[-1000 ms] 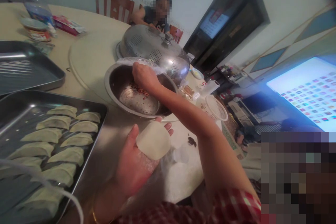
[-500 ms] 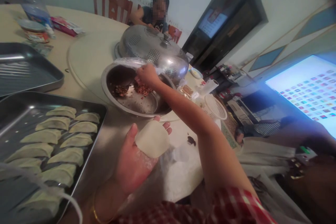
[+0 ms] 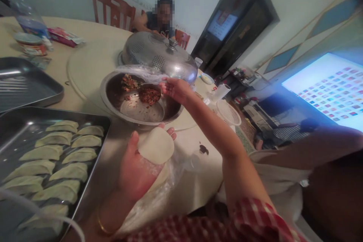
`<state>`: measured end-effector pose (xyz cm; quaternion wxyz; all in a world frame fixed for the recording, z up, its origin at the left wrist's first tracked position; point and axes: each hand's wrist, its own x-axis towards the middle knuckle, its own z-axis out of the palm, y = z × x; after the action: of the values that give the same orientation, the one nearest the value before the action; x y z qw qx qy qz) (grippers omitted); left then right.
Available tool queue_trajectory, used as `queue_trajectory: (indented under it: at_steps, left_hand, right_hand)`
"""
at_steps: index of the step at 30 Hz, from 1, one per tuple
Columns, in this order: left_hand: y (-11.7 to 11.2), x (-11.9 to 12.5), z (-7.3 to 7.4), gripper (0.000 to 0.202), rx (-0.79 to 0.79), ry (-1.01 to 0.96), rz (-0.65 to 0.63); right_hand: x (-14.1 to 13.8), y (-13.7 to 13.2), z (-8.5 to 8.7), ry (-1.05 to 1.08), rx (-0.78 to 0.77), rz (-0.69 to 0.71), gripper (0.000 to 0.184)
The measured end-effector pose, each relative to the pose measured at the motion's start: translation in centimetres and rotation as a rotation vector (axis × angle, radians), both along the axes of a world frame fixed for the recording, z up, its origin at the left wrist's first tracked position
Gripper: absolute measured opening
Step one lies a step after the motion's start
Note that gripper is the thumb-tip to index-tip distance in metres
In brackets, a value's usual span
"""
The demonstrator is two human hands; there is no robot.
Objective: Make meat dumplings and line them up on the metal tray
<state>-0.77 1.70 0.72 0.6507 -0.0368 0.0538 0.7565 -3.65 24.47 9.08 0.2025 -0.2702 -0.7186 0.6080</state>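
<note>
My left hand (image 3: pixel 138 170) is palm up with its fingers spread, and a round white dumpling wrapper (image 3: pixel 156 145) lies flat on them. My right hand (image 3: pixel 175 89) reaches over the steel bowl (image 3: pixel 113 98) and grips a spoon (image 3: pixel 149 95) heaped with reddish-brown minced filling. More filling (image 3: pixel 128 82) clings to the bowl's far inner side. A metal tray (image 3: pixel 96 121) at the near left carries several folded dumplings (image 3: pixel 56 155).
A perforated steel lid (image 3: pixel 159 55) stands behind the bowl. An empty metal tray (image 3: pixel 25 85) lies at the left, jars and packets (image 3: pixel 31 39) at the far left. A person sits across the round table (image 3: pixel 93 51). A white basket (image 3: pixel 228 113) sits at the right; a plastic bag (image 3: pixel 159 196) lies under my left hand.
My right hand has drawn back to the right from the bowl's middle, lifting a spoonful of filling. The left hand keeps the wrapper steady. The view has shifted slightly.
</note>
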Motion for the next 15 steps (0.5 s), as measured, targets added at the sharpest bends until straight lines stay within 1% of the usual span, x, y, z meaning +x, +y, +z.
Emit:
queue_trajectory:
  at_steps: [2,4,6,8,10,12,15]
  left_hand:
    - [0.1,-0.1,-0.2,0.067,0.015,-0.014,-0.011]
    - [0.1,0.0,-0.1,0.07,-0.003,-0.03,-0.026]
    - [0.2,0.1,0.3,0.075,-0.071,-0.024,0.002]
    - [0.2,0.2,1.0,0.075,-0.174,-0.023,0.025]
    - [0.1,0.3,1.8,0.072,-0.237,-0.021,0.051]
    - [0.1,0.3,2.4,0.067,-0.255,0.003,0.077]
    - [0.2,0.5,2.7,0.064,-0.284,0.05,0.094]
  right_hand:
    - [2.6,0.2,1.0,0.025,-0.057,-0.041,0.021]
    - [5.5,0.1,1.8,0.065,-0.086,-0.049,0.019]
    - [8.3,-0.5,2.4,0.135,-0.026,-0.02,0.015]
    - [10.7,-1.6,2.8,0.223,0.094,0.006,0.016]
    - [12.5,-3.0,2.8,0.261,0.173,0.041,0.019]
    - [13.8,-4.4,2.5,0.26,0.205,0.059,0.021]
    - [15.2,-6.0,1.7,0.224,0.253,0.05,0.027]
